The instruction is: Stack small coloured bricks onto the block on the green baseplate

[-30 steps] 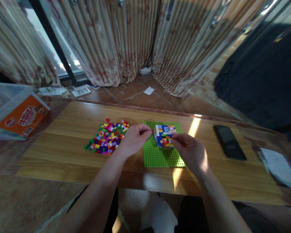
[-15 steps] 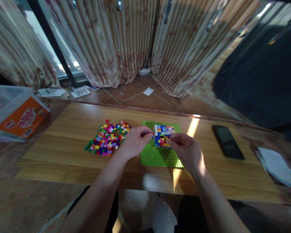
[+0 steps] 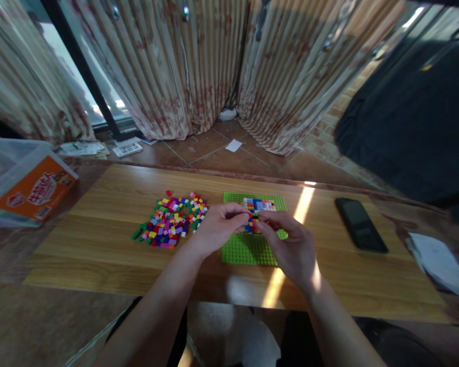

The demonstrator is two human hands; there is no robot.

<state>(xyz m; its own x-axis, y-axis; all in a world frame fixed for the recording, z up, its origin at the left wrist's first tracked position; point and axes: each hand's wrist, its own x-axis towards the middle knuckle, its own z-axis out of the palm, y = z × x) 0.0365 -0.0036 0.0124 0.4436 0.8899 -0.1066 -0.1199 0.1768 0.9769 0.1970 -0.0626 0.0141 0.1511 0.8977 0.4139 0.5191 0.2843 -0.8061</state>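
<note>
A green studded baseplate (image 3: 248, 252) lies on the wooden table, bearing a block of multicoloured toy bricks (image 3: 258, 205). My left hand (image 3: 220, 227) is over the left side of this block, thumb and forefinger pinched on what looks like a small red brick (image 3: 249, 216). From the right, my right hand (image 3: 288, 242) reaches over the block with its fingertips pinched close to those of the left. Whatever sits in the right fingertips is too small to make out. Both hands hide much of the block's lower part. Left of the baseplate spreads a pile of loose bricks (image 3: 168, 219).
A black phone (image 3: 360, 225) lies on the right of the wooden table (image 3: 99, 244). At the far left stands a clear plastic box (image 3: 19, 183) with an orange label. White papers (image 3: 441, 262) are beyond the table's right end. Curtains (image 3: 199, 76) hang behind.
My left hand has moved right, over the brick block, carrying the red brick. My right hand has shifted slightly left, so the fingertips of both hands are now nearly together.
</note>
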